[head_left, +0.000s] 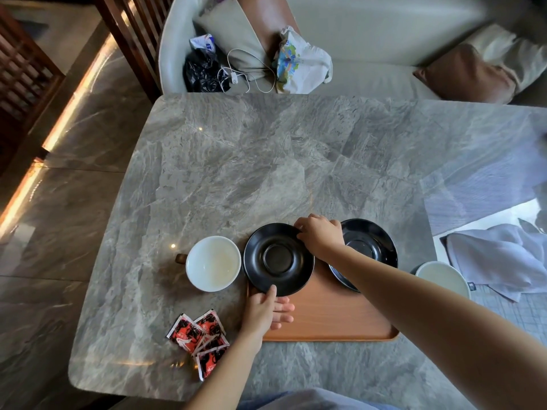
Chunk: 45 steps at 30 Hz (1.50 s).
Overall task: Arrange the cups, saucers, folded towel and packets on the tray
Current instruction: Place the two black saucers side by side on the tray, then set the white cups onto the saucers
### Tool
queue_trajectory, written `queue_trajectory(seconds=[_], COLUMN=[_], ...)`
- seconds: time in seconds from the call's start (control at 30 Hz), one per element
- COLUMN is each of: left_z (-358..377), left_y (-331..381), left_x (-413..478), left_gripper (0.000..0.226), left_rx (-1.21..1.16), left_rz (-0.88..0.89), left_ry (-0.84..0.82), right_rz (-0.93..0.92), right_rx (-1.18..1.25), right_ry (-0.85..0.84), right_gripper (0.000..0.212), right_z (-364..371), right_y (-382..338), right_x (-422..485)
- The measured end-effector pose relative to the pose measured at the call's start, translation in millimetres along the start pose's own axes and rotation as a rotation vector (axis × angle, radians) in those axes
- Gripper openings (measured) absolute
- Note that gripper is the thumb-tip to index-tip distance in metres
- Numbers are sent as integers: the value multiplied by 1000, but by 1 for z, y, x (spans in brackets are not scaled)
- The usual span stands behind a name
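Note:
A black saucer (278, 258) lies over the far left corner of the wooden tray (328, 315). My left hand (263, 312) holds its near rim, thumb on top. My right hand (321, 233) grips its far right rim. A second black saucer (370, 247) rests at the tray's far right, partly under my right forearm. One white cup (213, 263) with a brown handle stands left of the tray. Another white cup (442, 278) stands to the right. Several red packets (199, 338) lie at the near left. A white towel (497, 255) lies crumpled at the far right.
The grey marble table (266, 161) stretches away beyond the tray. Behind it a chair holds a black bag (201, 71), a cable (248, 69) and a printed cloth bag (299, 62). A sofa with cushions (467, 74) runs along the back right.

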State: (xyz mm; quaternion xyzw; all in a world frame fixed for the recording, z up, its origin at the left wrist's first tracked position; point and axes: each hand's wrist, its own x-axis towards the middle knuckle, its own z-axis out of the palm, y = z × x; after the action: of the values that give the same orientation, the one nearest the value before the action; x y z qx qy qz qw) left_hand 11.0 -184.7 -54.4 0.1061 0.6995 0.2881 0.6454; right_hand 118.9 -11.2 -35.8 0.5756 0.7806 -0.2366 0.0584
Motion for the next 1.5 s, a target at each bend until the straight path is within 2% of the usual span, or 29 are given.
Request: queue_trajectory(seconds=[0.17,0.33,0.43,0.53,0.7,0.83,0.93,1.07,1.23,1.5], left_z=[-1,-5,-14,-25,-48,-70,-89,-110,-129,-141], left_y=[1,0,-1,-1,-1,-7,-6,3,23,31], left_x=[-1,-6,-12,-20,-32,-32,-30,-28,-19,-1], left_gripper=[45,42,33,23,29,33,26,13,39,31], left_rx=[12,84,152,128,15,-103,-189,-236,-177,-19], left_rz=[13,52,100,244,351,291,264,308,353,363], left_ry=[-3,-5,-27,64,206,296,342,409,410,374], right_rz=[11,61,6,-99,-199,-215,-250,-206,-159,-169], right_rx=[-19,-10,6,82,261,411,448,517,536,538], right_ry=[2,-72,-1,57,-34,-123,-169,-253,-315,-336], right_gripper=[24,26,36,35,28,24,30,40,48,51], right_z=[1,-5,-6,-3,4,11,17,21,27,33], right_y=[-2,-11,-22,-36,-69,-94,-105,-111,-116,-114], right_x=[0,-3,-11,-19,-30,-41,-45,-48,-47,-38])
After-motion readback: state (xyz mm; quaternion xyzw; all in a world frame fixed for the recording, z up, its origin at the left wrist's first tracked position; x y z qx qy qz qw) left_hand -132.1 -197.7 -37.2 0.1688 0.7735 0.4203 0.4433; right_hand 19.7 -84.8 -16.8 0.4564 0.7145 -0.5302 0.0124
